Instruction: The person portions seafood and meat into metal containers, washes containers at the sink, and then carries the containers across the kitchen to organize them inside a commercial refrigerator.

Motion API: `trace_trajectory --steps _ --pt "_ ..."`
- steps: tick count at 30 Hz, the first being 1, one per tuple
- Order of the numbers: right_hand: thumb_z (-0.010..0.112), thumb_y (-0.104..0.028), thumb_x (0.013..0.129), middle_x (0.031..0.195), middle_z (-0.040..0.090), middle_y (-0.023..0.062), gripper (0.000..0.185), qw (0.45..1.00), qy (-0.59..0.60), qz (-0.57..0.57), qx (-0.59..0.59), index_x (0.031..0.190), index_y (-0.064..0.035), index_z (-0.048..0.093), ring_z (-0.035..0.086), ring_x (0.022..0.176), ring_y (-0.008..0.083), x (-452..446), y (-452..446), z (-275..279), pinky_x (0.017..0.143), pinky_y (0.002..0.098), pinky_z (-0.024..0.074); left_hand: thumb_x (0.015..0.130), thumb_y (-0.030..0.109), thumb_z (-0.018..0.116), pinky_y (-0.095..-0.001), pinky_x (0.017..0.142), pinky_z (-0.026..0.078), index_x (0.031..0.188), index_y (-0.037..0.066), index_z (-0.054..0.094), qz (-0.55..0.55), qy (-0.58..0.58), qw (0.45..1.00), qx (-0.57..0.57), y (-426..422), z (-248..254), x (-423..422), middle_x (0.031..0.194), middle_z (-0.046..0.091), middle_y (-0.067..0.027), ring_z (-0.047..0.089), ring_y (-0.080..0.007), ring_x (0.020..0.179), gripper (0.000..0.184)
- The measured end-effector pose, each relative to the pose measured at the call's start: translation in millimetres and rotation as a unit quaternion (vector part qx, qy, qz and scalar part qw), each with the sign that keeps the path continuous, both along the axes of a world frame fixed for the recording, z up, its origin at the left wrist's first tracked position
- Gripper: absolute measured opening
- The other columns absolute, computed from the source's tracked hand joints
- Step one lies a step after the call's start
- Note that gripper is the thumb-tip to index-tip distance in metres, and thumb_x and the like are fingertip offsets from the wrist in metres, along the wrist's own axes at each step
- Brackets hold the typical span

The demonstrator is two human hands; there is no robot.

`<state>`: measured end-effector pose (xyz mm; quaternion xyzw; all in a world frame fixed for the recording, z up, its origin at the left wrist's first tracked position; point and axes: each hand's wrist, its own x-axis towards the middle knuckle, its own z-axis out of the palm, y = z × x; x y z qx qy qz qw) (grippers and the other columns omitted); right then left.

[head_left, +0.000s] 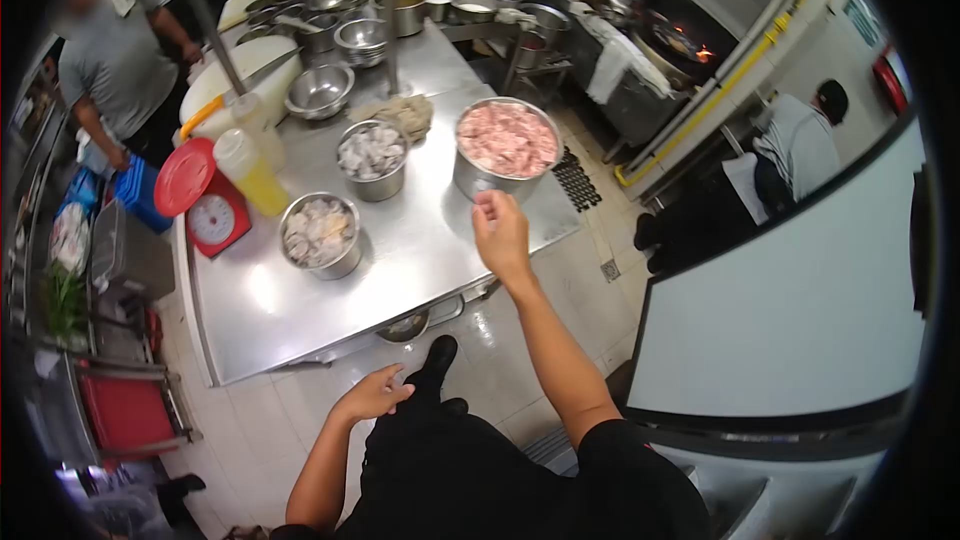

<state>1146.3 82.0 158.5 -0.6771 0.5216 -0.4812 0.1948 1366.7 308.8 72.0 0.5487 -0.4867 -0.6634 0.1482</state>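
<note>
My right hand (500,234) reaches over the steel table with its fingers curled together, just in front of a large steel pot (478,180) filled with raw pink meat pieces (508,138). Whether the fingertips touch the pot, or hold anything small, I cannot make out. Low over the floor by my leg, my left hand (372,395) hangs with fingers partly apart and nothing in it. Two smaller steel containers (345,262) of pale greyish pieces stand to the left of the pot. A bunched beige cloth (398,117) lies behind them.
On the table's left are a red scale (213,222) and a squeeze bottle of yellow liquid (252,175). Many steel bowls crowd the far end. A person (125,60) stands at left, another (795,145) at right. A flame burns in the wok stove (680,45). A white-topped surface (780,270) borders my right.
</note>
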Motion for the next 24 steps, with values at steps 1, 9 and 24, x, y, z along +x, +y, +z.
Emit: trace_trajectory --steps 1,9,24 --pt "0.061 -0.002 0.081 0.083 0.060 0.0119 0.016 1.000 -0.001 0.016 0.005 0.097 0.0015 0.059 0.059 0.068 0.0193 7 2 1 0.063 0.0309 0.0478 0.087 0.033 0.063 -0.0263 0.055 0.046 0.137 -0.008 0.032 0.016 -0.001 1.000 0.005 1 -3 -2 0.083 0.061 -0.0113 0.056 -0.0119 0.058 0.071" --pt "0.058 0.000 0.081 0.081 0.057 0.0136 0.016 0.986 -0.004 0.154 0.068 0.097 -0.0001 0.059 0.058 0.068 0.0248 76 9 -27 0.063 0.0342 0.0468 0.089 0.037 0.060 -0.0265 0.059 0.046 0.141 -0.003 0.029 -0.055 0.003 0.998 -0.035 -46 -6 -35 0.081 0.062 -0.0088 0.056 -0.0128 0.058 0.073" --pt "0.057 0.000 0.082 0.085 0.057 0.0175 0.014 0.991 -0.025 0.113 0.073 0.096 0.0008 0.058 0.058 0.073 0.0306 67 -17 -35 0.066 0.0380 0.0472 0.089 0.034 0.060 -0.0261 0.054 0.045 0.142 -0.003 0.026 -0.121 0.009 0.992 -0.029 -80 3 -61 0.082 0.061 -0.0104 0.054 -0.0117 0.057 0.073"
